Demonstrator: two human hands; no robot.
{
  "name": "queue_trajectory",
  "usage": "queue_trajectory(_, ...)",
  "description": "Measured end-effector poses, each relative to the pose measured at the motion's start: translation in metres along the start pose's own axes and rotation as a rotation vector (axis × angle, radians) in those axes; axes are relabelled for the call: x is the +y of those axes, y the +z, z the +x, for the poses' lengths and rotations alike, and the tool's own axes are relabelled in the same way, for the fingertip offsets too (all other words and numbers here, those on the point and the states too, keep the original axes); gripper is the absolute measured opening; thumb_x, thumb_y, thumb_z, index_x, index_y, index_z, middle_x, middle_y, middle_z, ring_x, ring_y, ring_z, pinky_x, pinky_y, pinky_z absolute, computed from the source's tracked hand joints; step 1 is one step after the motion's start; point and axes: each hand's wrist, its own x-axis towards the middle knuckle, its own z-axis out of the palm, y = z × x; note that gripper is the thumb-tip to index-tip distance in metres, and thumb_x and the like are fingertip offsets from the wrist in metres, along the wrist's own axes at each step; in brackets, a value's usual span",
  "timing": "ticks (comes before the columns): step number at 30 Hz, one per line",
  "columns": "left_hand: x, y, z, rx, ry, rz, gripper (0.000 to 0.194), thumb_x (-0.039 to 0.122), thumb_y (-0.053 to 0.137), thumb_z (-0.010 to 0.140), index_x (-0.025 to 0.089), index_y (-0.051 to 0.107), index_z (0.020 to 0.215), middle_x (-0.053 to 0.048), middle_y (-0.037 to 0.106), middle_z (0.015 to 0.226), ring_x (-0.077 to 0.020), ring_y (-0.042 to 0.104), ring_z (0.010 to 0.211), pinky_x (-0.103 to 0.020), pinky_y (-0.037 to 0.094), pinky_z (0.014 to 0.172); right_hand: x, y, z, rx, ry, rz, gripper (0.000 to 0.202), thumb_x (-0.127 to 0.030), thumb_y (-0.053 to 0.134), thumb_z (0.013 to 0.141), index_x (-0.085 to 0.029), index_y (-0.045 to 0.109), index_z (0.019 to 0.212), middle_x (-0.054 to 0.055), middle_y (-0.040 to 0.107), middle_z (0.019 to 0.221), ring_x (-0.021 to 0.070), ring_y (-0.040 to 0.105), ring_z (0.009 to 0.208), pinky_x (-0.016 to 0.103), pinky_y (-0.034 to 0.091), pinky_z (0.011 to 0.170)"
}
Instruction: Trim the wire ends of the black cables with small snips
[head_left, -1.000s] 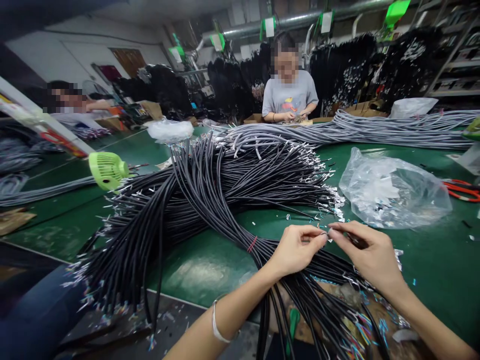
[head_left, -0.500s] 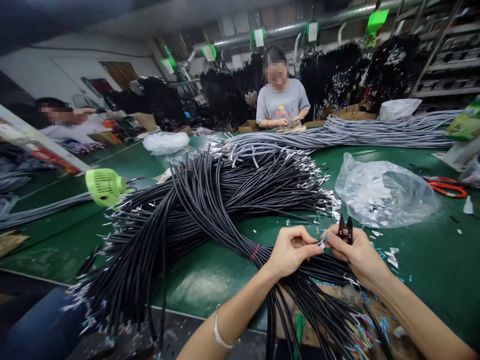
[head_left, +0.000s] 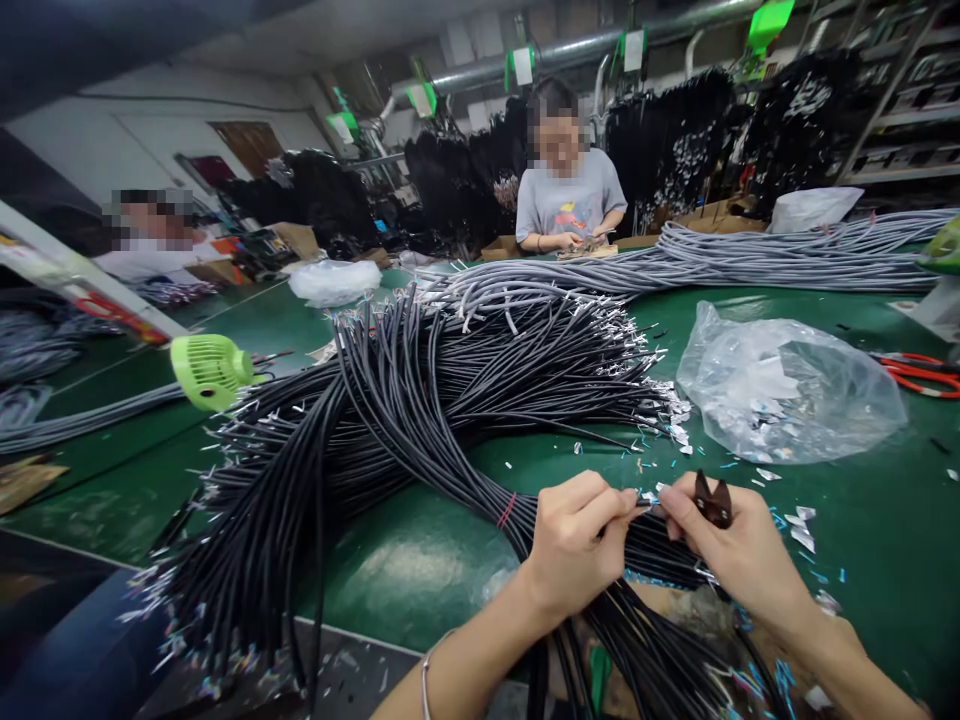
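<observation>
My left hand (head_left: pixel 577 540) is closed around the end of a black cable, just above the cable bundle (head_left: pixel 480 490) tied with a red band (head_left: pixel 507 510). Foil and thin blue wires (head_left: pixel 651 498) show at the cable's tip, between both hands. At the right, my right hand (head_left: pixel 731 530) pinches at this tip with thumb and finger, and also holds dark snips (head_left: pixel 712 498), whose blades point up. Beneath the hands, the bundle's stripped ends (head_left: pixel 720 680) fan out with coloured wires. A large pile of black cables (head_left: pixel 285 480) lies to the left.
Grey cables (head_left: pixel 712 258) stretch across the green table (head_left: pixel 405 575). A clear bag with scraps (head_left: pixel 787 385) and orange-handled scissors (head_left: pixel 919 372) lie at the right, a green fan (head_left: pixel 210 372) at the left. One person (head_left: pixel 566 190) sits opposite, another (head_left: pixel 154 240) at far left.
My left hand has turned, its back now more toward the camera. My right hand has shifted slightly right and down, and the snips have tilted. The view has shifted slightly.
</observation>
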Motion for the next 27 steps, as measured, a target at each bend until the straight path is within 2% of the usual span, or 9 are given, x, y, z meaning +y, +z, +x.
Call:
queue_trajectory(4, 0.003, 0.000, -0.003, 0.049, -0.003, 0.050, 0.015, 0.008, 0.056, 0.080, 0.014, 0.061, 0.068, -0.001, 0.057, 0.056, -0.0087, 0.050, 0.051, -0.020, 0.039, 0.049, 0.005, 0.009, -0.012, 0.144, -0.256, -0.256, 0.026, -0.028, 0.051, 0.088, -0.019, 0.056, 0.064, -0.002, 0.051, 0.054, 0.0107, 0.045, 0.048, 0.023, 0.034, 0.049)
queue_trajectory(7, 0.005, 0.000, -0.002, 0.070, -0.015, 0.042, 0.012, 0.007, 0.057, 0.079, 0.013, 0.062, 0.071, -0.001, 0.055, 0.056, -0.0087, 0.047, 0.050, -0.021, 0.036, 0.047, 0.007, 0.011, -0.015, 0.144, -0.383, -0.341, 0.018, -0.020, 0.049, 0.088, -0.020, 0.060, 0.073, -0.001, 0.056, 0.061, 0.0122, 0.052, 0.054, 0.024, 0.037, 0.054)
queue_trajectory(9, 0.006, -0.002, 0.000, 0.098, -0.039, 0.014, 0.010, 0.007, 0.058, 0.078, 0.013, 0.062, 0.071, 0.000, 0.054, 0.055, -0.0085, 0.046, 0.049, -0.021, 0.035, 0.047, 0.005, 0.007, -0.013, 0.122, -0.316, -0.293, 0.017, -0.025, 0.051, 0.088, -0.020, 0.059, 0.073, -0.002, 0.054, 0.059, 0.0115, 0.050, 0.051, 0.022, 0.037, 0.050)
queue_trajectory(11, 0.007, -0.004, 0.003, 0.141, -0.077, -0.015, 0.009, 0.007, 0.061, 0.077, 0.012, 0.062, 0.070, 0.000, 0.052, 0.055, -0.0081, 0.044, 0.049, -0.020, 0.035, 0.047, 0.003, 0.002, -0.009, 0.110, -0.208, -0.229, 0.014, -0.032, 0.053, 0.087, -0.021, 0.061, 0.086, -0.001, 0.058, 0.064, 0.0119, 0.051, 0.052, 0.021, 0.040, 0.049)
queue_trajectory(14, 0.007, -0.006, 0.005, 0.184, -0.111, -0.039, 0.008, 0.008, 0.063, 0.076, 0.012, 0.061, 0.068, 0.001, 0.051, 0.054, -0.0076, 0.044, 0.048, -0.020, 0.035, 0.047, 0.001, -0.004, -0.004, 0.093, -0.160, -0.179, 0.029, -0.036, 0.046, 0.091, -0.024, 0.055, 0.116, 0.005, 0.064, 0.097, 0.0164, 0.061, 0.081, 0.025, 0.049, 0.070)
queue_trajectory(16, 0.007, -0.007, 0.005, 0.187, -0.104, -0.042, 0.009, 0.008, 0.063, 0.076, 0.013, 0.061, 0.068, 0.001, 0.052, 0.054, -0.0076, 0.044, 0.048, -0.020, 0.035, 0.047, 0.001, -0.004, -0.003, 0.062, -0.177, -0.162, 0.029, -0.034, 0.046, 0.092, -0.026, 0.056, 0.118, 0.005, 0.062, 0.110, 0.0185, 0.058, 0.101, 0.026, 0.048, 0.082)
queue_trajectory(17, 0.007, -0.007, 0.005, 0.187, -0.098, -0.040, 0.009, 0.008, 0.062, 0.076, 0.013, 0.061, 0.069, 0.001, 0.052, 0.054, -0.0077, 0.045, 0.048, -0.020, 0.036, 0.047, 0.002, -0.003, -0.004, 0.043, -0.180, -0.152, 0.028, -0.033, 0.047, 0.091, -0.027, 0.058, 0.116, 0.004, 0.062, 0.110, 0.0184, 0.057, 0.103, 0.025, 0.048, 0.082)
queue_trajectory(21, 0.007, -0.007, 0.004, 0.191, -0.073, -0.020, 0.009, 0.007, 0.062, 0.076, 0.014, 0.061, 0.070, 0.001, 0.054, 0.055, -0.0078, 0.047, 0.049, -0.020, 0.037, 0.047, 0.003, 0.000, -0.004, -0.004, -0.163, -0.106, 0.025, -0.033, 0.049, 0.090, -0.027, 0.066, 0.108, 0.004, 0.066, 0.100, 0.0170, 0.061, 0.091, 0.022, 0.050, 0.070)
queue_trajectory(27, 0.006, -0.006, 0.004, 0.189, -0.053, -0.003, 0.010, 0.005, 0.062, 0.075, 0.013, 0.060, 0.069, 0.000, 0.057, 0.057, -0.0078, 0.050, 0.049, -0.019, 0.040, 0.048, 0.001, 0.000, -0.003, -0.008, -0.136, -0.055, 0.024, -0.033, 0.052, 0.089, -0.024, 0.070, 0.100, 0.002, 0.066, 0.083, 0.0139, 0.060, 0.074, 0.020, 0.049, 0.064)
